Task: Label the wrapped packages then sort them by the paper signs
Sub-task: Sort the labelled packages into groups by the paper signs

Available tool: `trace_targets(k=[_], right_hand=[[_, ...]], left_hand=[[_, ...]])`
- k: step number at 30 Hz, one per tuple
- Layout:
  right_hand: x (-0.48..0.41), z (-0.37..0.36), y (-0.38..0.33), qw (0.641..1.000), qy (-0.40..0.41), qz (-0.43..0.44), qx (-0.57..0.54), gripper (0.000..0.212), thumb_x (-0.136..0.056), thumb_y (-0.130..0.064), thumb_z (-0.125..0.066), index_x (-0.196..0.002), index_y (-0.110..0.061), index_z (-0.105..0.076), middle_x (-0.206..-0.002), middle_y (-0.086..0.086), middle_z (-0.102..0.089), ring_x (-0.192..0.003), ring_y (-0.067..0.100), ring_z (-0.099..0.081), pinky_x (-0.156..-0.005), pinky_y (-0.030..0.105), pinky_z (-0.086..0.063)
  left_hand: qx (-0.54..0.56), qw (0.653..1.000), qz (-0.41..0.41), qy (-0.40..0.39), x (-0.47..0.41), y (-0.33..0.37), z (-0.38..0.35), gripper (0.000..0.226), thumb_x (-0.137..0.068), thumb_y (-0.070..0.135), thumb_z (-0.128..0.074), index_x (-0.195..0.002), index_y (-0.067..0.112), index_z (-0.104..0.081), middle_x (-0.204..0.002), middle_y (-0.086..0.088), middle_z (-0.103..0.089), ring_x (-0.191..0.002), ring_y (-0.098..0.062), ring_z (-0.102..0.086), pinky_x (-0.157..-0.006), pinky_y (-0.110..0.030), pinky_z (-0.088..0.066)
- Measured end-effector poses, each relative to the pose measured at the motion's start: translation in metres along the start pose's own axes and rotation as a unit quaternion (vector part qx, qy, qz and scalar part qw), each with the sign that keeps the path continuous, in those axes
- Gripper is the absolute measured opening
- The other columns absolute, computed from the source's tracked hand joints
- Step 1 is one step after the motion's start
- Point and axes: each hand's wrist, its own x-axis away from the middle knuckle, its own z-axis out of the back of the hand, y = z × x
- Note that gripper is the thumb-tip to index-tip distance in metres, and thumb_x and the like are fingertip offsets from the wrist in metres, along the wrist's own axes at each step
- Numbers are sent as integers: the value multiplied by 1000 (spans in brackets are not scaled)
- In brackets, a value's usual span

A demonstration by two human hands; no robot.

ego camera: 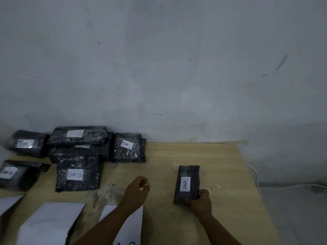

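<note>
One labelled package [188, 175] sits gripped in the right hand [200, 200] at four o'clock; left hand [138, 190] hangs loose, empty. Sorting step: carry it toward the paper signs [51, 221], seven o'clock.

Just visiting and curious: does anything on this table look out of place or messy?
Mostly one thing: a labelled black package lies alone on the right, gripped by the right hand, apart from the pile of packages at the left, which is stacked unevenly. A small white scrap lies near that lone package.
</note>
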Motion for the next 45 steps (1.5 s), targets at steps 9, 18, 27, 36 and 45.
trace_targets(k=[9, 18, 27, 36, 45], right_hand=[[-1, -60, -101, 957, -59, 67, -276, 27, -87, -16, -70, -112, -14, -58, -112, 9, -63, -101, 30, -64, -87, 50, -56], [-18, -132, -188, 953, -122, 55, -270, 31, -89, -16, -68, -115, -7, -54, -117, 14, -62, -103, 31, -64, -90, 47, -55], [-45, -170, -204, 935, -198, 19, -293, 28, -86, -17, -72, -112, -6, -68, -101, 7, -74, -90, 24, -71, -70, 31, -59], [-62, -182, -190, 938, -223, 12, -266, 37, -88, -25, -69, -124, -19, -59, -118, 6, -66, -104, 24, -64, -91, 39, -55], [-73, -144, -169, 963, -185, 33, -191, 50, -85, -47, -65, -125, -18, -60, -124, 8, -65, -106, 23, -64, -89, 36, -54]], left_hand=[[60, 993, 49, 94, -35, -7, 77, 14, -91, 6, -59, -102, 14, -56, -97, -3, -59, -87, -20, -59, -70, -26, -45], [29, 986, -68, 147, -79, -15, 103, 39, -92, 12, -61, -128, 12, -46, -118, 3, -45, -108, -14, -48, -96, -31, -43], [-70, 995, -54, 52, -117, -35, 100, 62, -89, 33, -55, -142, 6, -38, -141, -10, -44, -129, -28, -45, -110, -34, -35], [-74, 997, -20, -3, -133, -44, 85, 72, -93, 35, -59, -152, 21, -19, -161, -2, -11, -142, -22, -30, -104, -25, -33], [18, 998, -52, -8, -120, -26, 67, 48, -93, 14, -59, -129, 32, -33, -129, 7, -48, -121, -14, -50, -99, -25, -44]])
